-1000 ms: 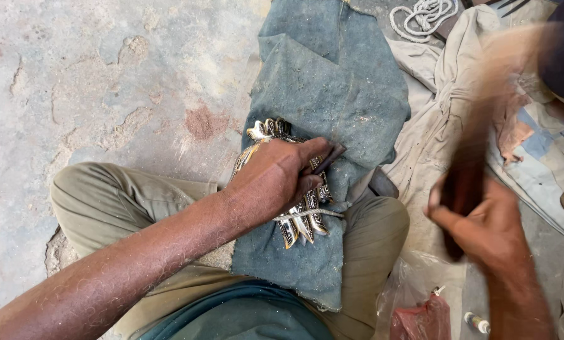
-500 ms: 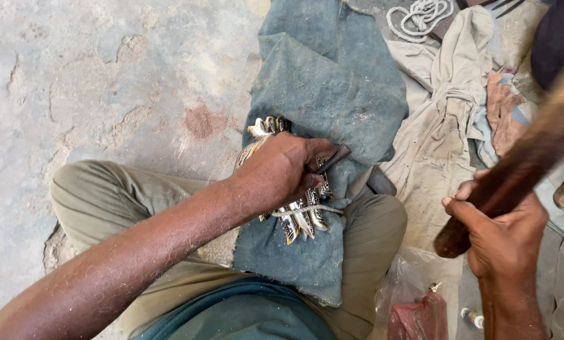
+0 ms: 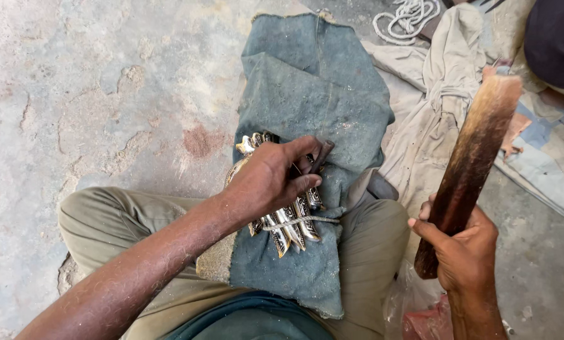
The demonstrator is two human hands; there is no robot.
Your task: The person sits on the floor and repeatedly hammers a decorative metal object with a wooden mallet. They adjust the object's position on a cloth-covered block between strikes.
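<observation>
**Down on the lap cloth: bundled metal under one hand, a wooden bat in the other**

Plainly, the work sits on a worn, grey-blue denim cloth (image 3: 320,94), dusty and frayed at its hem, spread over the person's crossed legs in olive trousers (image 3: 106,220) and running out onto the floor. On the cloth lies a bundle of narrow, pointed metal pieces (image 3: 291,226), shiny silver with brassy edges, lying side by side and bound across by a thin cord. The left hand (image 3: 272,179) presses down on top of this bundle, fingers curled over it; thumb and forefinger pinch a short dark tool (image 3: 320,156), whose tip rests on the cloth just beyond the metal.

The right hand (image 3: 461,249) is wrapped tight round the lower end of a long, flat wooden bat (image 3: 474,151), dark brown and polished smooth near the grip, paler and rough-grained toward its squared top. It is held tilted upward, well apart from the bundle.

Around this, the concrete floor (image 3: 106,94) is pitted, cracked and sandy. A crumpled beige cloth (image 3: 433,113) lies beside the denim, a coil of white rope (image 3: 408,16) beyond it, and a reddish plastic bag (image 3: 427,321) sits by the right knee.
</observation>
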